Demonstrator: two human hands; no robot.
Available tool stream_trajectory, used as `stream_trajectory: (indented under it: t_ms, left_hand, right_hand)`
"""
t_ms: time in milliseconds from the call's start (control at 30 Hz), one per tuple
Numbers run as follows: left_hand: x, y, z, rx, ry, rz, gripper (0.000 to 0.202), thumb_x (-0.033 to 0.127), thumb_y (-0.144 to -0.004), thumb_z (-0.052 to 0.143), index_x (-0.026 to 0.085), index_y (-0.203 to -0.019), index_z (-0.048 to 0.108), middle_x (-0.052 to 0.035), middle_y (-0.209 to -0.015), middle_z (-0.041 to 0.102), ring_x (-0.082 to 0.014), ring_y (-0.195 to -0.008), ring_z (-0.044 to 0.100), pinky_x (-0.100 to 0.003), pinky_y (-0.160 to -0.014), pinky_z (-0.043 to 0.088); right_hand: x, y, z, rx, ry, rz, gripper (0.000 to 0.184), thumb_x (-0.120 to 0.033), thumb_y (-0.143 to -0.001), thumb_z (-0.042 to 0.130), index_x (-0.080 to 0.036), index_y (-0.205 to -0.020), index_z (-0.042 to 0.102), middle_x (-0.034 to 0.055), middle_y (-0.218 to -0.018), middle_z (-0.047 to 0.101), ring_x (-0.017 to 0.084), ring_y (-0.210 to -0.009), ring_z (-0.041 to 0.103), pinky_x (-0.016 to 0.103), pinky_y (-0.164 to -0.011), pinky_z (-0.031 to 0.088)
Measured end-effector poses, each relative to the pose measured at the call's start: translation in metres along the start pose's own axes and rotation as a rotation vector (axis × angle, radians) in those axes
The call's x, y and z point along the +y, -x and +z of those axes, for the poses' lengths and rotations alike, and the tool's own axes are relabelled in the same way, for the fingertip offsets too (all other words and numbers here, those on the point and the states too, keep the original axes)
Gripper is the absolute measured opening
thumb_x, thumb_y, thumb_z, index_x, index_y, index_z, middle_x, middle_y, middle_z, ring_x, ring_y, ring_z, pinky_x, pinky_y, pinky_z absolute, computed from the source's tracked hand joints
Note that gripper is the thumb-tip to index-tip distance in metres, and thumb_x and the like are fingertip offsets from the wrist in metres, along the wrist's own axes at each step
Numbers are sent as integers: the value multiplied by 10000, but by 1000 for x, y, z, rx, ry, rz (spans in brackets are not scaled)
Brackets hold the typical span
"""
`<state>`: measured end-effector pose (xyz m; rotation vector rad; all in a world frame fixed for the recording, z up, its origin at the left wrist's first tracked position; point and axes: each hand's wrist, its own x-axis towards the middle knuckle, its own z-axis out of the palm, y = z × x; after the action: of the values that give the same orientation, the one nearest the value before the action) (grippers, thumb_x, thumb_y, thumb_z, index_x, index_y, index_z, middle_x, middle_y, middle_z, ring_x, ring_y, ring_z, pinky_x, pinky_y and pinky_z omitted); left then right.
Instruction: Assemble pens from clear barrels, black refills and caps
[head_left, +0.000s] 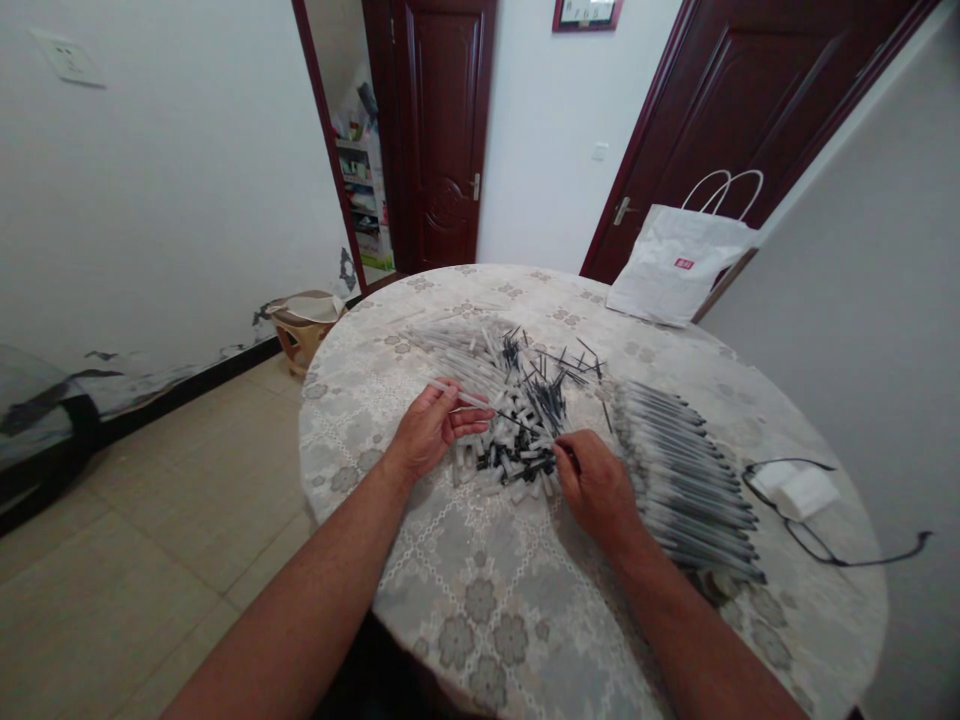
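Observation:
My left hand [427, 430] pinches a translucent white pen barrel [466, 396] between thumb and forefinger, its other fingers loosely extended. A thin black pen refill [516, 420] runs from the barrel's right end toward my right hand [598, 487], whose fingers are closed on its other end. How far the refill sits inside the barrel I cannot tell. Below and between the hands lies a pile of white and black pen caps [510, 465]. Behind it are loose dark refills [550, 398] and several empty-looking barrels [450, 345].
Beside my right forearm, capped pens [682, 470] lie in a row. Glasses [814, 545] and a folded white tissue [806, 490] rest at the right of the round table [480, 610]. A white paper bag [679, 265] stands at the back right edge; a stool [300, 335] is beyond the left edge.

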<state>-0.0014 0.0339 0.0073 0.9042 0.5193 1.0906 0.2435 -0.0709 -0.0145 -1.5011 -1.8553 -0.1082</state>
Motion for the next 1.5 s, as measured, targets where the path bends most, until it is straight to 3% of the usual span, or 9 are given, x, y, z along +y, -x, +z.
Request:
stream_trajectory:
  t_ms: [367,500,633,833,967,1100,1267,1500]
  left_hand:
    - [-3,2,5,-20,-68,-27,393,417,-851,767,224,-1013,466,-95,-1025,772,-268,-850,785,-422,-781,627]
    - [-10,4,13,-76,-68,-125,378,412,-847,771,216,-1011,492,-115,-1028,771,-288,-863,785,-407,-738,635]
    - [-16,12,29,-134,-80,-238,329,385,-856,770,193,-976,531,-132,-978,775,-264,-816,784,-363,-700,640]
    - [-21,28,44,-88,30,-365,207,317,-916,702,158,-906,570,-132,-866,769,-230,-732,772,-343,-663,643]
    - [-17,28,40,107,256,-285,119,254,-953,631,155,-901,591,-108,-829,766,-227,-775,775,-338,-680,648]
    - [-15,24,31,257,359,-168,90,238,-972,598,155,-938,605,-82,-822,768,-205,-796,774,-316,-695,646]
    - [-22,24,26,208,277,-96,138,275,-933,671,166,-971,595,-87,-888,778,-220,-814,776,-321,-691,645]
    - [-26,25,29,185,247,-79,146,266,-928,676,153,-979,598,-113,-914,778,-234,-817,777,-327,-675,644]
  right_hand:
    - [-15,0,-4,-2,-154,-34,196,-171,-1001,459,-202,-1084,634,88,-975,649,211,-934,627,342,-852,513]
    - [-22,1,-2,-7,-270,-53,207,-181,-1001,481,-215,-1114,651,82,-1007,676,201,-954,647,334,-860,525]
    - [-27,3,0,-10,-364,30,148,-237,-993,545,-225,-1068,673,48,-950,690,179,-850,653,302,-782,521]
    - [-23,6,3,-42,-513,137,144,-320,-966,608,-216,-1027,687,27,-899,693,163,-763,636,270,-698,499]
    - [-16,2,1,15,-375,134,181,-307,-988,540,-203,-1030,683,47,-922,692,183,-824,644,294,-763,511]
    - [-5,-2,-9,-91,-147,14,160,-220,-954,549,-188,-1035,683,71,-948,685,199,-865,637,310,-806,503]
    - [1,-1,-19,-242,-85,-72,153,-188,-951,551,-199,-1028,682,65,-946,650,204,-898,631,302,-820,498]
    - [-15,4,-12,-453,16,-86,178,-195,-981,550,-214,-1091,689,68,-1041,641,187,-956,622,274,-837,476]
